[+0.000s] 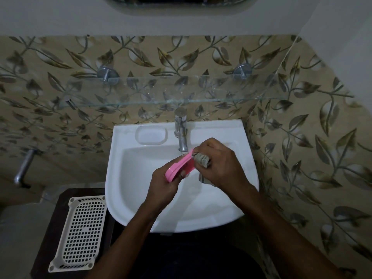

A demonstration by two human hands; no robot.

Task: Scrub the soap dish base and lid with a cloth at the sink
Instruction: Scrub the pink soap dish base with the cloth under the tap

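Over the white sink (124, 178) my left hand (163, 184) grips a pink soap dish piece (177, 168) at its lower end, tilted on edge with its far end near the tap spout. I cannot tell whether it is the base or the lid. My right hand (217, 162) holds a bunched grey cloth (202, 161) and presses it against the far end of the pink piece. A loose end of the cloth hangs below my right palm.
A chrome tap (181, 129) stands at the back of the sink, with a moulded soap recess (151, 134) to its left. A glass shelf (161, 91) juts from the tiled wall above. A white perforated basket (80, 232) lies on a dark stand at lower left.
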